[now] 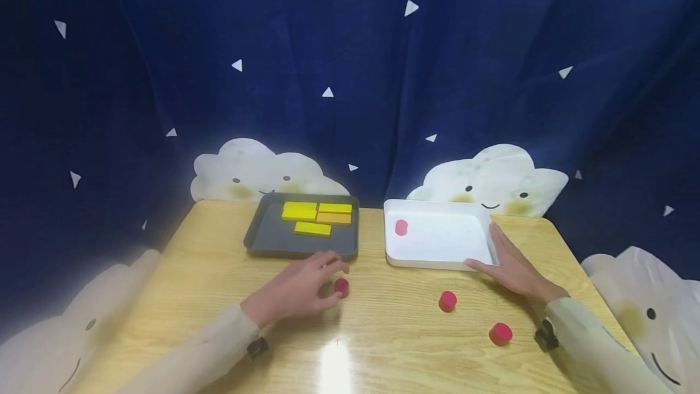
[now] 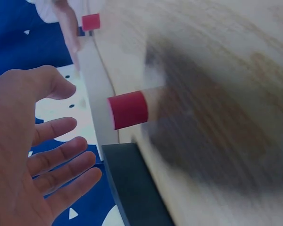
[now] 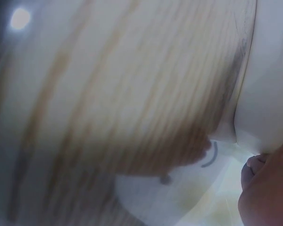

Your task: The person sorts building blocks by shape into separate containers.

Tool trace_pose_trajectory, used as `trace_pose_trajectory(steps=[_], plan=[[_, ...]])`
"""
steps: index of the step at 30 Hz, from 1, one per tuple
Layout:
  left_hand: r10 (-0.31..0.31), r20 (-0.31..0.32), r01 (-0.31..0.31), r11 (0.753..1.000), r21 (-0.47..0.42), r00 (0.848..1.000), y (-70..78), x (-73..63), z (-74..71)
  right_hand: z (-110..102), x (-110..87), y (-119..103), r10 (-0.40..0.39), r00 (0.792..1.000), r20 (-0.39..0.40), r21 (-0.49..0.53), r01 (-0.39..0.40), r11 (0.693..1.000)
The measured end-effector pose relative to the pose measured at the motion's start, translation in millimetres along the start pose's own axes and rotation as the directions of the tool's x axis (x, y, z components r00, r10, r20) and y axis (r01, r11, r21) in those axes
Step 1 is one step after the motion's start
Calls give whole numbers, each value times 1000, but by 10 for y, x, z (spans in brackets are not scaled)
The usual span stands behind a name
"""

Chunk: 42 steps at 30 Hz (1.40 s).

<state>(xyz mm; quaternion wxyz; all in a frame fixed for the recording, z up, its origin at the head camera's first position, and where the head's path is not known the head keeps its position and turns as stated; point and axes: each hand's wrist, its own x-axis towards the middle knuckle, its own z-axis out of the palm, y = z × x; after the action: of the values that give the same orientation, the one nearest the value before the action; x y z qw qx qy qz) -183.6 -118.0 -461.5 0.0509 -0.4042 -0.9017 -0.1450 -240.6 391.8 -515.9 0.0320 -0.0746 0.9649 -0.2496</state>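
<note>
My left hand (image 1: 301, 287) reaches over a red cylinder (image 1: 341, 287) that stands on the wooden table in front of the dark grey tray (image 1: 268, 242). In the left wrist view its fingers are spread apart, with a gap between them and the red cylinder (image 2: 128, 109). My right hand (image 1: 516, 266) rests at the front right corner of the white tray (image 1: 437, 242), thumb at the front rim and fingers along the right side. Most of that hand is out of frame in the right wrist view, beside the white tray wall (image 3: 269, 84).
Several flat yellow blocks (image 1: 313, 229) and an orange block (image 1: 333, 218) lie in the grey tray. A pinkish cylinder (image 1: 401, 227) sits inside the white tray. Two more red cylinders, a farther one (image 1: 447, 301) and a nearer one (image 1: 500, 334), stand on the table (image 1: 394, 333). A dark blue curtain (image 1: 350, 47) hangs behind.
</note>
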Motion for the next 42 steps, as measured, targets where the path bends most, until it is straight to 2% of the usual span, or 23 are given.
trace_pose_trajectory(steps=[7, 15, 29, 42], plan=[[-15, 48, 17, 999, -50, 999, -32, -9, 137, -9, -13, -12, 2, 1000, 6, 13, -2, 1000], [15, 44, -10, 994, -108, 999, -19, 18, 206, -1, -1, -13, 4, 1000, 4, 1, -4, 1000], [29, 51, -25, 997, -78, 998, 12, 90, 225, -8, -6, -67, -1, 1000, -5, -1, 1, 1000], [75, 16, -74, 997, -28, 997, -8, 138, 263, -22, -10, -59, 6, 1000, -3, 6, -6, 1000]])
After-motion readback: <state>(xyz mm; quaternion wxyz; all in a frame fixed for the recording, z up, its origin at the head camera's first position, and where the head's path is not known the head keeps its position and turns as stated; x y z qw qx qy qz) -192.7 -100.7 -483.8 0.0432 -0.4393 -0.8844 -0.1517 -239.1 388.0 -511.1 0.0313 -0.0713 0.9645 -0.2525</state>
